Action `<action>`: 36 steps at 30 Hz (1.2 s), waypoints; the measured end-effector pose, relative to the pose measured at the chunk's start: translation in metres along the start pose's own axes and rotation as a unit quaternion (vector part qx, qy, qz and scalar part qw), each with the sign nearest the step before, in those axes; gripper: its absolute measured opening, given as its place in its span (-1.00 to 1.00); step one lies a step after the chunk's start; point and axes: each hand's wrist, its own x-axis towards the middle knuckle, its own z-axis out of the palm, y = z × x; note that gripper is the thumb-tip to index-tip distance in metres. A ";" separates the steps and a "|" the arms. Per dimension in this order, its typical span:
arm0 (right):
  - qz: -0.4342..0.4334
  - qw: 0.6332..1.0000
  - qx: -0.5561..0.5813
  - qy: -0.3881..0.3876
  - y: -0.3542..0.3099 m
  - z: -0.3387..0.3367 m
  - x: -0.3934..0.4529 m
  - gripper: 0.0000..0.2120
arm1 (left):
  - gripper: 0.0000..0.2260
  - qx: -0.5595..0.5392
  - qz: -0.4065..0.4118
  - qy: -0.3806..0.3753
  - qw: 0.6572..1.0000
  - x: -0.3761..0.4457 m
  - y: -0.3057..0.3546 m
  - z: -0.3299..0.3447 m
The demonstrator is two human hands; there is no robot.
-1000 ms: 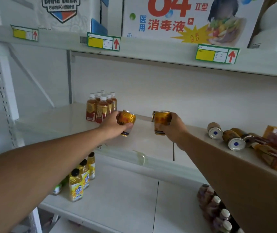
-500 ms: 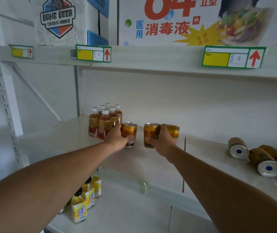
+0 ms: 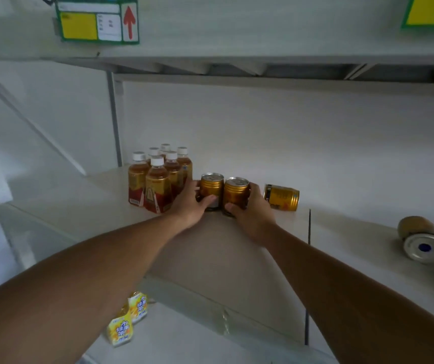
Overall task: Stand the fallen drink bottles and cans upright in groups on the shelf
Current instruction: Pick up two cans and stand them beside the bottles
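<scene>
- The shelf [image 3: 110,206] carries six upright tea bottles [image 3: 158,177] in a tight cluster; this cluster is the landmark.
- Just right of the cluster, the left hand [image 3: 190,206] wraps an upright gold can [image 3: 212,189].
- The right hand [image 3: 252,211] wraps a second upright can [image 3: 236,191], touching the first.
- Further right, a fallen can [image 3: 281,197] lies on its side.
- Far right, another fallen can [image 3: 421,239] shows its base.

Both arms reach forward, left hand [image 3: 192,206] and right hand [image 3: 252,214] each curled closed, thumbs toward each other.
</scene>
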 end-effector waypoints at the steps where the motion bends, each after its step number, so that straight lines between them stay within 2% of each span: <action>1: -0.002 1.000 -0.007 0.008 0.003 0.003 0.004 -0.28 | -0.46 0.011 0.004 0.007 1.000 0.003 -0.001 0.002; 4: -0.012 0.999 -0.028 0.021 0.009 0.010 0.010 -0.27 | -0.49 0.062 0.016 0.026 0.998 0.009 -0.007 0.008; 8: -0.012 0.998 -0.049 0.037 0.011 0.014 0.012 -0.27 | -0.55 0.094 0.040 0.011 0.995 0.014 -0.011 0.009; 14: 0.045 0.995 -0.080 0.046 0.013 0.018 0.016 -0.45 | -0.54 0.107 0.050 -0.030 0.993 0.021 -0.010 0.009; 17: 0.046 0.993 -0.088 0.055 0.014 0.019 0.018 -0.48 | -0.50 0.123 0.048 -0.042 0.990 0.024 -0.008 0.010; 36: 0.044 0.991 -0.109 0.058 0.010 0.018 0.013 -0.45 | -0.45 0.165 0.033 -0.053 0.984 0.025 -0.011 0.012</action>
